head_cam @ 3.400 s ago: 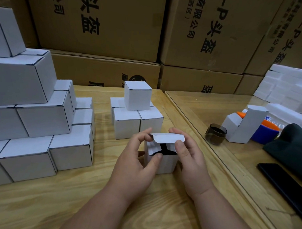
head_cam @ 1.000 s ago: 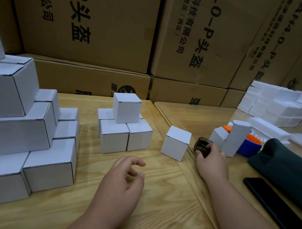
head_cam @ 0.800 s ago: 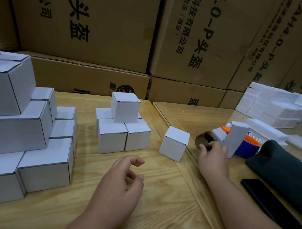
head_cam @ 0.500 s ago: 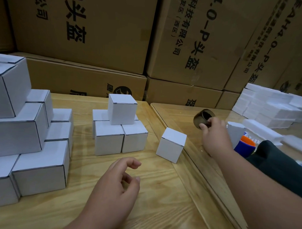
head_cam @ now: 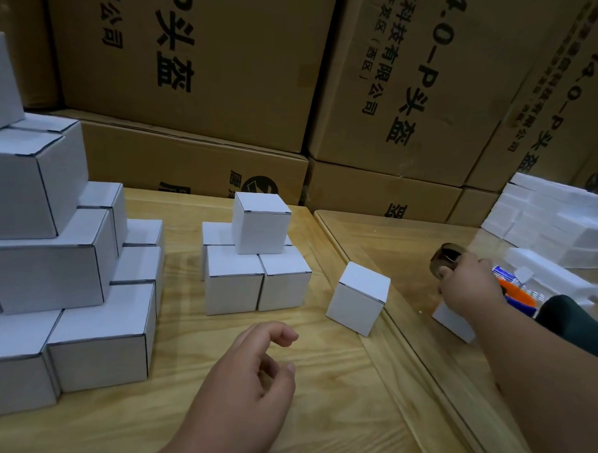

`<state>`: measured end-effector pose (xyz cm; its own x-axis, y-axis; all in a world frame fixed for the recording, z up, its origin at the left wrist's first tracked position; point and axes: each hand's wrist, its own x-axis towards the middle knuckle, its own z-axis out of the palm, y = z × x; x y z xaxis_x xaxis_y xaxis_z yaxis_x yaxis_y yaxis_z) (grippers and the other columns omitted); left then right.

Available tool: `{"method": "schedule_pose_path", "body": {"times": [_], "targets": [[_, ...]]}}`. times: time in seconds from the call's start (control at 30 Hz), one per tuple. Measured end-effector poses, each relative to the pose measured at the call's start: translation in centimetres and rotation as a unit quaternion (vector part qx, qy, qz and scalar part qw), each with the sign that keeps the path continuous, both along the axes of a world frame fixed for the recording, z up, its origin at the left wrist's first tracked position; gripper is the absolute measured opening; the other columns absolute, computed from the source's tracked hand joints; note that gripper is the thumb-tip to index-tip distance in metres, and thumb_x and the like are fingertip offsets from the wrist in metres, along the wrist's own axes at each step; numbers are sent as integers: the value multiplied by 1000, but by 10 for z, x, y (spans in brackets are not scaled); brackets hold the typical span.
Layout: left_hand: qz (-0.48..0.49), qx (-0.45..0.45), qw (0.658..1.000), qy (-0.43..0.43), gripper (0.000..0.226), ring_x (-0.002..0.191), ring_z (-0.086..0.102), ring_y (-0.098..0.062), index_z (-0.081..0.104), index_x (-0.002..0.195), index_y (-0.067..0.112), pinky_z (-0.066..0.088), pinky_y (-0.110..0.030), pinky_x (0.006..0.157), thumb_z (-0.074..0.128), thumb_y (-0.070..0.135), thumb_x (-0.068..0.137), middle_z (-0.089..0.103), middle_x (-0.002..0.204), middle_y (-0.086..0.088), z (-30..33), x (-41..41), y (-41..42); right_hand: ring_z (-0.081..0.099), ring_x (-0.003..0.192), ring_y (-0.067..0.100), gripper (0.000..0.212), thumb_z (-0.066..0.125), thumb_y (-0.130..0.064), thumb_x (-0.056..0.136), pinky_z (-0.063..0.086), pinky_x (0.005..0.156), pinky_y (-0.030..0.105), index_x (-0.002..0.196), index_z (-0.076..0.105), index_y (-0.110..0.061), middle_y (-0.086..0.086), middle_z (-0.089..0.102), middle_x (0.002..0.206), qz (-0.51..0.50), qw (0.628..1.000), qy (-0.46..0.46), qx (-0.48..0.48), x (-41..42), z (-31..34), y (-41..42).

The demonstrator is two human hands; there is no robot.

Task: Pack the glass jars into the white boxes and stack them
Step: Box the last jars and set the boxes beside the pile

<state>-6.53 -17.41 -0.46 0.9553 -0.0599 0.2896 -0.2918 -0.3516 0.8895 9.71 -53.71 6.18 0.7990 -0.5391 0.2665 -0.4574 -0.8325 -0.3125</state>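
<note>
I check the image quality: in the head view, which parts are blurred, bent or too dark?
Head view: the right hand and its glass jar are motion-blurred; the cardboard cartons lean from wide-angle distortion; the light is dim, with soft shadows beside the white boxes.

Our right hand (head_cam: 468, 286) is stretched out to the right, fingers curled round a jar (head_cam: 446, 262). Our left hand (head_cam: 248, 377) hovers low in front, fingers loosely curled, holding nothing.
</note>
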Motion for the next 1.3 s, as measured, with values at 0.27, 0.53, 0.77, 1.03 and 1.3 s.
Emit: {"method": "schedule_pose_path", "body": {"times": [0.27,0.53,0.77,1.03,1.3], "targets": [[-11,-4,1000,-9,49,72,60,-2,51,103,59,43,-11,66,71,15,90,59,96,38,-3,2,-1,50,93,32,39,48,-38,106,41,75,43,130,47,-7,16,40,131,-3,990,-139,1,-28,7,-6],[-48,-60,997,2,32,75,61,-6,54,107,56,47,-15,65,68,40,83,62,106,30,-1,2,1,56,88,11,30,44,-52,92,40,68,34,108,47,-27,-4,56,102,265,911,-286,133,-89,38,58],[-94,-205,973,44,49,101,69,-16,56,113,61,51,-21,86,60,75,67,68,119,18,5,2,8,58,87,26,12,55,-35,89,47,73,38,100,59,-31,4,62,97,530,742,-206,354,-135,43,142],[-223,-230,937,135,99,116,70,-17,38,144,47,57,-33,93,81,78,60,72,127,10,6,3,13,56,86,24,24,52,-33,92,47,73,35,103,53,-12,11,58,98,593,656,-185,429,-144,16,202],[-67,-153,984,60,92,107,66,4,17,130,81,57,-16,77,76,66,62,55,113,37,0,5,10,55,83,21,35,37,-34,104,42,73,35,115,64,-16,7,64,99,275,573,-389,667,-132,-11,185]]}}
